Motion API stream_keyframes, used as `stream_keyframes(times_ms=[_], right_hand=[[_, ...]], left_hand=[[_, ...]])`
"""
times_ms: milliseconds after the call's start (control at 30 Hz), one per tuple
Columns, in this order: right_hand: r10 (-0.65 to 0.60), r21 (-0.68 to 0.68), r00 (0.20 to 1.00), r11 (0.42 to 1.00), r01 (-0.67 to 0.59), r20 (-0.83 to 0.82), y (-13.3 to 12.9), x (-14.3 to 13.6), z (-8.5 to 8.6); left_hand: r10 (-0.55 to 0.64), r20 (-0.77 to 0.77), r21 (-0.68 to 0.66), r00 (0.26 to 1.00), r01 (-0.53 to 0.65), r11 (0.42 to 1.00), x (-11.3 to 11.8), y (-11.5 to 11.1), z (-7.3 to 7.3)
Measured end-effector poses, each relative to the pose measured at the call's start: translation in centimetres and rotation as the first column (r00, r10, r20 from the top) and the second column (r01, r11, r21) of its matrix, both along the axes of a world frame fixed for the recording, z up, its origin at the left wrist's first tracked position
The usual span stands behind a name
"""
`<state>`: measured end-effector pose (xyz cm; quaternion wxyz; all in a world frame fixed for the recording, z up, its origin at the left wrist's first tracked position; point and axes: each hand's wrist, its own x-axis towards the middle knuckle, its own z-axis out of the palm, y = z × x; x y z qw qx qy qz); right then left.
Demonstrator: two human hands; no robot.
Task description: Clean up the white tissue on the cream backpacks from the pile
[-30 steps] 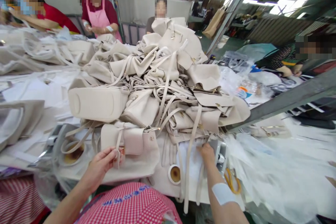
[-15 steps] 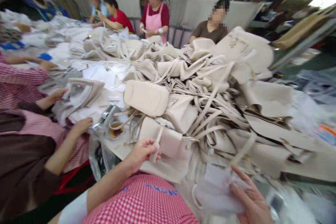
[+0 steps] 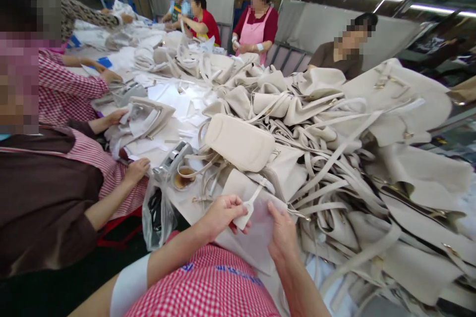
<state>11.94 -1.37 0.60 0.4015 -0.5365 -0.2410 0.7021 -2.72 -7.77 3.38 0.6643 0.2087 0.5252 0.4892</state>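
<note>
Near the table's front edge, my left hand [image 3: 225,215] pinches a cream leather tag [image 3: 245,213] on a short strap. The strap runs up to a cream handbag [image 3: 236,183] lying just beyond. My right hand [image 3: 284,235] is at the bag's right side, its thumb and fingers closed on a thin translucent sheet [image 3: 260,230] spread over the bag front. Another cream bag [image 3: 240,141] lies bottom-up right behind.
Cream bags and straps [image 3: 334,163] heap up on the right and back. A clear plastic bag [image 3: 158,213] hangs at the table edge, near a round dish [image 3: 184,178]. At left, a co-worker's hand [image 3: 137,171] rests by another bag. Several people stand across the table.
My right hand has come in from the lower right to the bag, bringing the translucent sheet. My left hand still holds the tag. The view has swung left.
</note>
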Motion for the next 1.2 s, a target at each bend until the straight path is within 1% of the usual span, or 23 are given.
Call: stream_keyframes(times_ms=[67,133,167,233,300,333,400,467,567,600,633,700,733,767,800,833,900,933,967,1033,1100,1200], right_hand=[[0.057,-0.081,0.993,0.995,-0.066,-0.108,0.1,-0.4,-0.7],[0.14,-0.154,0.961,0.972,-0.18,-0.238,-0.2,-0.7,-1.3],[0.173,-0.169,0.942,0.959,-0.228,-0.287,-0.3,-0.9,-1.5],[0.202,-0.169,0.922,0.948,-0.268,-0.33,-0.7,-1.1,-1.5],[0.195,-0.137,0.929,0.959,-0.248,-0.315,-0.8,-1.2,-1.0],[0.179,-0.108,0.941,0.97,-0.218,-0.287,-0.8,-1.4,-0.6],[0.123,-0.041,0.972,0.99,-0.134,-0.198,-0.7,-1.7,0.2],[0.051,0.009,0.992,0.999,-0.05,-0.113,-0.5,-2.2,0.8],[-0.036,0.004,0.997,0.999,0.036,-0.074,-0.2,-3.0,1.0],[-0.049,-0.006,0.996,0.999,0.048,-0.079,-0.1,-3.1,0.9],[-0.055,-0.017,0.995,0.998,0.054,-0.082,-0.1,-3.2,0.9],[-0.056,-0.027,0.995,0.998,0.054,-0.086,0.0,-3.3,0.7],[-0.053,-0.027,0.995,0.998,0.051,-0.088,0.0,-3.2,0.7],[-0.048,-0.027,0.995,0.999,0.045,-0.09,0.1,-3.2,0.7],[-0.043,-0.027,0.995,0.999,0.041,-0.093,0.1,-3.2,0.7],[-0.038,-0.03,0.994,0.999,0.035,-0.099,0.1,-3.1,0.7],[-0.03,-0.04,0.994,0.999,0.026,-0.107,0.1,-3.2,0.7],[-0.035,-0.044,0.994,0.999,0.03,-0.107,0.1,-3.2,0.7],[-0.04,-0.044,0.994,0.998,0.036,-0.103,0.2,-3.2,0.6],[-0.04,-0.03,0.996,0.999,0.038,-0.076,0.3,-3.2,0.5],[-0.024,-0.01,0.999,1.0,0.023,-0.046,0.4,-3.1,0.4],[-0.027,0.031,1.0,0.999,0.027,-0.007,0.6,-2.8,0.2]], left_hand=[[0.0,0.007,-0.008,1.0,0.0,1.0,0.1,0.0,-0.4],[0.003,-0.009,-0.013,1.0,-0.003,1.0,0.3,0.0,-0.9],[0.003,-0.029,-0.013,1.0,-0.003,1.0,0.4,0.0,-1.3],[-0.001,-0.079,-0.008,0.997,0.001,1.0,0.5,-0.1,-1.9],[-0.009,-0.122,-0.008,0.993,0.008,1.0,0.6,-0.1,-2.5],[-0.011,-0.136,-0.011,0.991,0.009,1.0,0.7,-0.1,-2.8],[-0.019,-0.158,-0.017,0.987,0.016,1.0,0.8,-0.1,-3.3],[-0.031,-0.175,-0.018,0.984,0.028,0.999,1.0,-0.1,-3.7],[-0.04,-0.227,0.007,0.973,0.042,0.999,1.0,-0.3,-3.8],[-0.018,-0.282,0.044,0.959,0.031,0.999,0.9,-0.4,-3.7],[0.028,-0.358,0.095,0.933,0.007,0.995,0.6,-0.5,-3.6],[0.174,-0.512,0.208,0.841,-0.075,0.975,0.0,-0.7,-3.3],[0.247,-0.554,0.249,0.795,-0.125,0.96,-0.4,-0.7,-3.1],[0.298,-0.561,0.267,0.772,-0.173,0.948,-0.7,-0.7,-2.9],[0.316,-0.534,0.259,0.785,-0.203,0.944,-1.0,-0.7,-2.8],[0.296,-0.475,0.231,0.829,-0.207,0.951,-1.2,-0.6,-2.8],[0.184,-0.286,0.144,0.94,-0.147,0.979,-1.0,-0.6,-2.9],[0.125,-0.18,0.096,0.976,-0.109,0.989,-0.8,-0.6,-3.0],[0.088,-0.084,0.054,0.993,-0.083,0.995,-0.5,-0.6,-3.1],[0.085,0.039,-0.006,0.996,-0.085,0.996,0.3,-0.6,-3.4],[0.113,0.057,-0.018,0.992,-0.112,0.993,0.7,-0.7,-3.6],[0.154,-0.01,-0.007,0.988,-0.154,0.988,0.8,-0.7,-3.8]])
